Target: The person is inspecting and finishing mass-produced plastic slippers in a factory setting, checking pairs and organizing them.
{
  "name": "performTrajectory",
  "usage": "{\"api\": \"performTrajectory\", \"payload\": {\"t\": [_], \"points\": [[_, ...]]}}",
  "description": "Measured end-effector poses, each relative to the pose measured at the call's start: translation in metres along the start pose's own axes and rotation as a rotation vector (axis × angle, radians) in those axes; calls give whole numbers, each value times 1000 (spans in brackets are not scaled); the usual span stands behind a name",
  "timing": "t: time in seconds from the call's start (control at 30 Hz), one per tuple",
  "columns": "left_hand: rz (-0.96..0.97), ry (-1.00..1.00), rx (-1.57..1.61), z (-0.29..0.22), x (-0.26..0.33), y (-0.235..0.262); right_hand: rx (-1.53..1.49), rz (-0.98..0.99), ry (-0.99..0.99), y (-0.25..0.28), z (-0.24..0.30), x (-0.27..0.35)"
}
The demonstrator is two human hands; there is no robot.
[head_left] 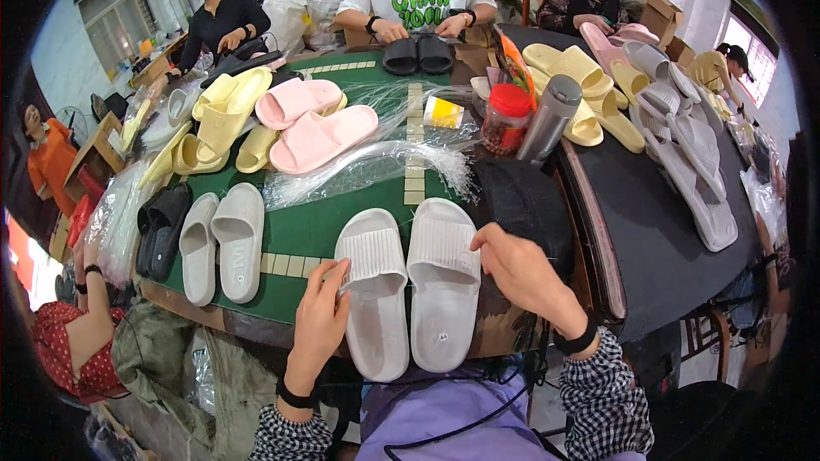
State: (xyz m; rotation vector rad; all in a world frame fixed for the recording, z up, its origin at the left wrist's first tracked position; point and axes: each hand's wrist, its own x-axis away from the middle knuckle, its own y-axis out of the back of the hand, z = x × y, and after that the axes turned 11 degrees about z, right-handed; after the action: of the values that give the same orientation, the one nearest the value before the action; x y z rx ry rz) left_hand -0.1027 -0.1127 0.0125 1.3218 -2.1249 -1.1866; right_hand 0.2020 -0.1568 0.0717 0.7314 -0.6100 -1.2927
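A pair of light grey slide slippers stands side by side at the table's near edge, toes pointing away from me. At the outer side of the left grey slipper [376,324], my left hand [321,312] is closed, its fingertips on the edge of the ribbed strap. My right hand [525,277] pinches the outer edge of the strap on the right grey slipper [444,316]. Black bands circle both my wrists, above checked sleeves. Further left lie another pair of grey slippers [237,239] and a black pair [162,230].
Clear plastic bags [367,175] lie beyond my slippers. Pink slippers [325,138] and yellow slippers [229,115] are piled at the left. A red-lidded jar [506,119] and steel flask [549,119] stand right of centre. Across the table, a person [418,0] handles black slippers [417,55].
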Motion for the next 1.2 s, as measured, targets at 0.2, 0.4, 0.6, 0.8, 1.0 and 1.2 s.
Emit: {"api": "performTrajectory", "payload": {"t": [0.2, 0.4, 0.6, 0.8, 1.0, 1.2], "points": [[28, -60, 133, 0, 6, 4, -116, -388, 468, 50, 70, -8], [83, -33, 114, 1, 7, 9, 187, -556, 537, 81, 108, 1], [80, -15, 76, 0, 9, 9, 90, -862, 765, 87, 93, 10], [-328, -80, 135, -27, 4, 19, -281, -591, 726, 50, 72, 19], [-274, -287, 111, -74, 16, 18, -584, 8, 417, -36, 59, 21], [13, -356, 330, -73, 8, -10, -552, 103, 325, -39, 43, 47]]}}
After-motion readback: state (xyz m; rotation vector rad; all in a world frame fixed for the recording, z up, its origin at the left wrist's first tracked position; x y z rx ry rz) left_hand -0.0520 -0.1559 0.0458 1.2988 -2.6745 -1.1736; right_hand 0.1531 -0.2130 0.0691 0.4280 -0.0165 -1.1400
